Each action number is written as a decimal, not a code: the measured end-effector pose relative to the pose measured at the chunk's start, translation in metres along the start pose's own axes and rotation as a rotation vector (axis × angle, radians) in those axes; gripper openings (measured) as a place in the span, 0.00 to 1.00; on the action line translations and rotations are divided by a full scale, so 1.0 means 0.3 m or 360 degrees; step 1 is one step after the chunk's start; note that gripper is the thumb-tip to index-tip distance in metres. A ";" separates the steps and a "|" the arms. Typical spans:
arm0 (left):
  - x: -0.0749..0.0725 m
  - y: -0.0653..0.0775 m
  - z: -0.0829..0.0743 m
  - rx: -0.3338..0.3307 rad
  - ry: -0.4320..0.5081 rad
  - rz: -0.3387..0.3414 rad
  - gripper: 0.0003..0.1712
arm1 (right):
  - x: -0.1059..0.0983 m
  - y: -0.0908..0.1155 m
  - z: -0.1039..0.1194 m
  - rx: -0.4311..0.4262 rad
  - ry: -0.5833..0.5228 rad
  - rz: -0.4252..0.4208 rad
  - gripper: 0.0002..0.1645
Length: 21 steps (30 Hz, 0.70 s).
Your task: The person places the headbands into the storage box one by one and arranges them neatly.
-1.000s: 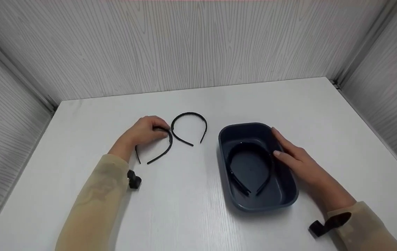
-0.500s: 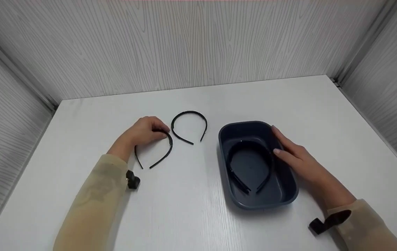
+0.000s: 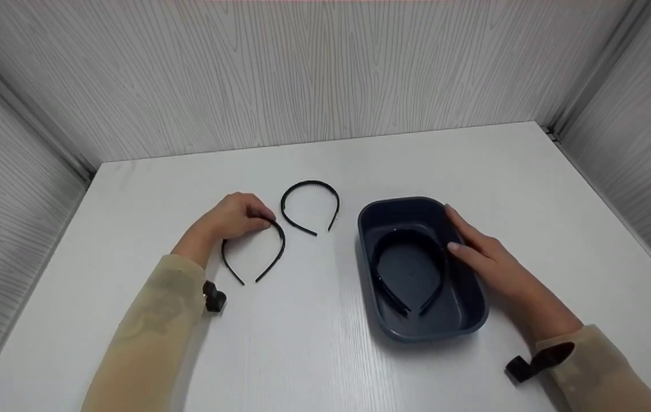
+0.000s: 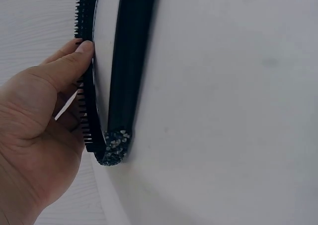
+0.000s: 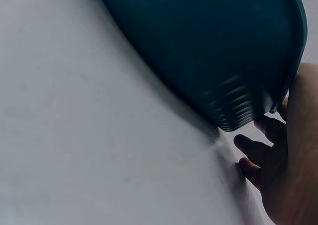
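My left hand [image 3: 237, 216] pinches a black toothed headband [image 3: 283, 245] near its top curve, thumb on the near side. In the left wrist view the headband's comb teeth [image 4: 83, 111] run along its inner side, and its bend is speckled with small stone-like bits. A second black headband [image 3: 310, 182] lies on the table just to the right, behind it. My right hand [image 3: 491, 266] grips the right wall of a dark blue plastic basin [image 3: 408, 280], thumb at the inside of the rim and fingers outside. Black headbands [image 3: 444, 272] lie stacked inside the basin, their ends toward me.
Everything stands on a white table [image 3: 297, 343]. A wood-grain panel [image 3: 314, 74] rises behind the table, with more panels at left and right. Each sleeve has a black camera mount [image 3: 214, 297] at the wrist.
The headband in my left hand has swung so its two ends point more toward me and sit lower. My left hand has shifted slightly; the right hand keeps its grip on the basin.
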State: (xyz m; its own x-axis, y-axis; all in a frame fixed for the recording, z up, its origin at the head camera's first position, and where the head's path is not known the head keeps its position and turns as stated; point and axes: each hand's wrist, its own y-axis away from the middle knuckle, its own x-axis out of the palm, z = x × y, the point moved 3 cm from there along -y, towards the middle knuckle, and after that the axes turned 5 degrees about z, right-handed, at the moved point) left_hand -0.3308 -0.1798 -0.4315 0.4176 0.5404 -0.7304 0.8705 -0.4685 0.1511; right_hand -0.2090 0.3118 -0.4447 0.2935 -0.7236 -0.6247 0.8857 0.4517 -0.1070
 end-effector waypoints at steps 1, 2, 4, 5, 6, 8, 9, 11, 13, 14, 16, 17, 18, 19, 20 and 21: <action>-0.001 0.005 -0.001 -0.0005 -0.0002 0.0002 0.09 | 0.001 0.000 0.001 -0.0001 0.0000 0.0001 0.39; -0.001 0.011 -0.001 -0.0010 -0.0005 0.0005 0.09 | 0.001 0.000 0.001 -0.0001 0.0000 -0.0001 0.38; -0.003 0.022 -0.001 -0.0020 -0.0007 0.0010 0.09 | 0.002 0.000 0.000 0.0007 -0.0005 -0.0001 0.38; -0.003 0.027 -0.001 -0.0028 -0.0007 0.0010 0.09 | 0.002 0.000 -0.001 0.0012 -0.0009 0.0000 0.38; -0.004 0.033 0.000 -0.0038 -0.0005 0.0009 0.09 | 0.002 0.000 -0.003 0.0015 -0.0009 -0.0002 0.39; -0.008 0.047 0.003 -0.0045 -0.0010 0.0009 0.09 | 0.003 0.000 -0.003 0.0019 -0.0015 0.0002 0.39; -0.010 0.054 0.005 -0.0051 -0.0012 0.0006 0.09 | 0.003 0.000 -0.003 0.0019 -0.0023 0.0005 0.39; -0.012 0.064 0.010 -0.0066 -0.0012 0.0007 0.09 | 0.003 0.000 -0.005 0.0011 -0.0031 0.0008 0.39; -0.014 0.076 0.013 -0.0066 -0.0013 0.0011 0.10 | 0.004 0.000 -0.006 0.0002 -0.0037 0.0008 0.39; -0.016 0.083 0.013 -0.0068 -0.0013 0.0012 0.10 | 0.004 0.000 -0.006 -0.0002 -0.0038 0.0007 0.39; -0.019 0.095 0.010 -0.0069 -0.0014 0.0020 0.10 | 0.004 0.000 -0.006 -0.0005 -0.0034 0.0003 0.39; -0.020 0.101 0.006 -0.0062 -0.0019 0.0022 0.10 | 0.004 -0.001 -0.004 -0.0008 -0.0036 0.0003 0.39; -0.022 0.106 0.003 -0.0058 -0.0020 0.0023 0.09 | 0.004 0.000 -0.003 -0.0005 -0.0036 0.0003 0.39; -0.024 0.111 -0.002 -0.0058 -0.0023 0.0025 0.09 | 0.004 -0.001 -0.002 -0.0004 -0.0036 0.0002 0.39; -0.026 0.117 -0.008 -0.0054 -0.0029 0.0027 0.09 | 0.003 -0.001 -0.002 0.0001 -0.0039 0.0004 0.39; -0.029 0.122 -0.014 -0.0052 -0.0032 0.0030 0.09 | 0.003 -0.001 -0.002 0.0001 -0.0046 0.0005 0.39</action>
State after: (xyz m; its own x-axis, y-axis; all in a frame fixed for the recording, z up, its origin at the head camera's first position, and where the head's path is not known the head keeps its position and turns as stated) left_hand -0.3013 -0.1986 -0.4168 0.4293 0.5174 -0.7403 0.8706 -0.4553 0.1866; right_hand -0.2091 0.3113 -0.4455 0.3065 -0.7371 -0.6023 0.8851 0.4534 -0.1045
